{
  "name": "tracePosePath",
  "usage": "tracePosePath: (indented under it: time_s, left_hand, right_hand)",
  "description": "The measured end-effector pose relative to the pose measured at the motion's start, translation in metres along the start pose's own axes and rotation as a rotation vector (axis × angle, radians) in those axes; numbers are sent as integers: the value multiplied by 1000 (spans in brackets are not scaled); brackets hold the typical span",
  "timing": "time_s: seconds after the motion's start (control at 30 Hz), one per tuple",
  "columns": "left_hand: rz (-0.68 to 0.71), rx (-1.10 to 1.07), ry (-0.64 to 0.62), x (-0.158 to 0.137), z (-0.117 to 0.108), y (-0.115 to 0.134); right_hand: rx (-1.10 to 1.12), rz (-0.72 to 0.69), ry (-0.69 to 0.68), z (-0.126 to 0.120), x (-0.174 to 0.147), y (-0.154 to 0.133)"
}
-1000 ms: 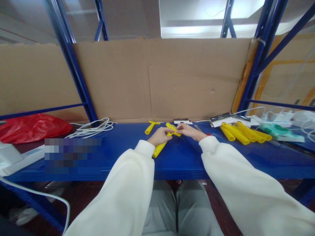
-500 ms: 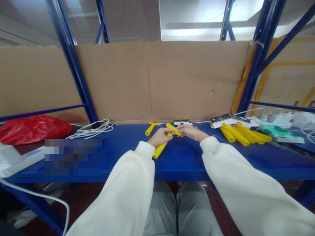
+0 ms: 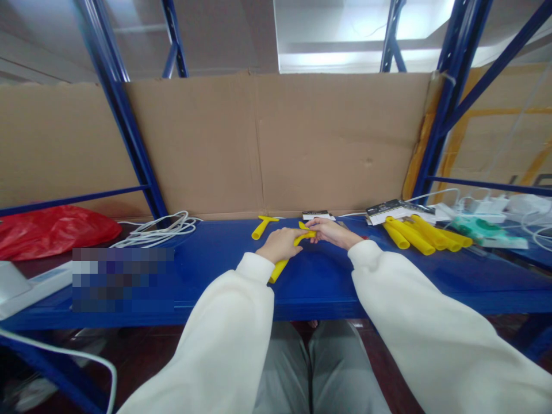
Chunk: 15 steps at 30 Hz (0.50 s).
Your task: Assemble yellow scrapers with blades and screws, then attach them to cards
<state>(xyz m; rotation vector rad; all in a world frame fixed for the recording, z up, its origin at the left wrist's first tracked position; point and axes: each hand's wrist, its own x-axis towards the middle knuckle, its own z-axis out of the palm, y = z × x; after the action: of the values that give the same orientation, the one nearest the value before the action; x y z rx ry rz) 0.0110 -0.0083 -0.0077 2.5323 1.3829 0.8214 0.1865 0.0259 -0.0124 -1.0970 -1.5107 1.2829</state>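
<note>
In the head view, my left hand [image 3: 279, 245] is closed around a yellow T-shaped scraper [image 3: 279, 271], whose tubular handle sticks out below toward the table's front edge. My right hand [image 3: 330, 232] pinches the far, head end of the same tool, and its fingertips meet the yellow plastic. Fingers cover most of the head, so any small part there cannot be made out. Just beyond my left hand lies a second yellow T-shaped scraper [image 3: 263, 226] on the blue table [image 3: 215, 264].
Several yellow scrapers [image 3: 416, 237] lie in a pile at right, beside black-and-white packets [image 3: 388, 211]. Another packet [image 3: 318, 215] rests behind my right hand. Coiled white cable [image 3: 168, 230] and a red bag [image 3: 60, 230] are at left. A cardboard panel [image 3: 259, 144] stands behind.
My left hand has shifted slightly right and turned over the scraper, covering more of its head. The right hand stays at the head end. The view has shifted slightly.
</note>
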Motion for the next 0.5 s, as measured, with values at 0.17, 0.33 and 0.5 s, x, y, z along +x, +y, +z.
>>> tracePosePath:
  time_s: [0.17,0.33,0.5]
  left_hand:
    - [-51,-118,44,2,-1,4]
    - [-329,-612,124,6,2,6]
    - [-469,-1029,156,9,-1,4]
  right_hand:
    - [-99,-67,55,-12,5,-1]
    - [-801,-79,434,-45,16,6]
    - [-1115,111,397,-61,25,15]
